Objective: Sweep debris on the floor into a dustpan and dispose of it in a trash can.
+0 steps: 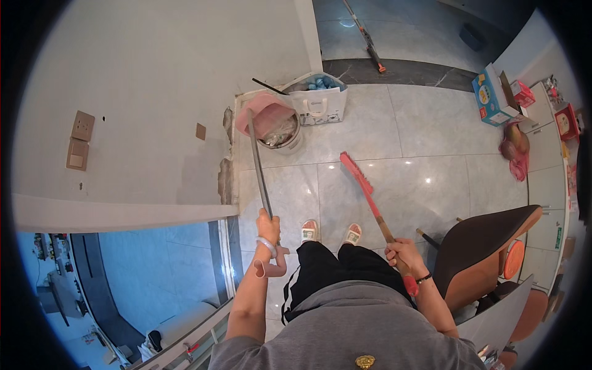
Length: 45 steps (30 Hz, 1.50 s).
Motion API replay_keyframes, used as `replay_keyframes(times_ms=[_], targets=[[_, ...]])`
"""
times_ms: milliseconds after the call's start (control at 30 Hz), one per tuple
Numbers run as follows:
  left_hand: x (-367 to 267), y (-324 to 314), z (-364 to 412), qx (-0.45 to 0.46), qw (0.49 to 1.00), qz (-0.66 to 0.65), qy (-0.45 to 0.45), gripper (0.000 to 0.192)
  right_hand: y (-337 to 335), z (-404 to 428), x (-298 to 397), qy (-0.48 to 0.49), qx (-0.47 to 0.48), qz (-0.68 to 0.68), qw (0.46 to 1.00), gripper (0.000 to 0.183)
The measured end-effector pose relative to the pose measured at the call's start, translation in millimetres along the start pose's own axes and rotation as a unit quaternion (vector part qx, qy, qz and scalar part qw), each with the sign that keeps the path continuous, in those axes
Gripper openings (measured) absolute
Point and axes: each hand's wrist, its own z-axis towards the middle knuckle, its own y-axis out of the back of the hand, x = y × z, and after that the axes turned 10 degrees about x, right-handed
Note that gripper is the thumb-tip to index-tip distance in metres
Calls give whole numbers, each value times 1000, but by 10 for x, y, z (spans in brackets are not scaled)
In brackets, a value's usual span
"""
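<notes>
My left hand grips the metal pole of a long-handled pink dustpan. A pink plastic hook-shaped end of the pole shows beside my wrist. The pan is tilted over a round waste bin by the wall, and crumpled clear plastic shows inside the bin. In my right hand is a broom with a wooden-looking handle and a red tip. Its narrow red bristled head points forward over the tiled floor, but whether it touches the tiles I cannot tell.
A white carrier bag stands beside the bin. Ahead, a mop-like pole lies across the dark threshold. At right are a brown chair, a blue carton and white cabinets. A doorway opens at left.
</notes>
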Motion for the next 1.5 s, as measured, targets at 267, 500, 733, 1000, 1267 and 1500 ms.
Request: replay_keyframes(times_ms=[267,500,733,1000,1267,1500], targets=[[352,-126,94,-43,996,70,-43,15,-71,-31,30,2,-12,-8,1000,7],[41,-95,-44,-9,999,42,-4,17,-54,-7,101,-8,2,20,1000,8],[87,-136,27,-30,997,71,-24,17,-105,69,149,-13,22,4,1000,7],[37,-162,88,-41,991,123,-43,16,-143,123,211,-9,29,-5,1000,7],[-23,-204,78,-46,993,94,-45,16,-94,103,200,-15,34,-5,999,7],[59,-155,138,-40,998,48,-26,17,-115,130,308,-9,48,-36,998,9]])
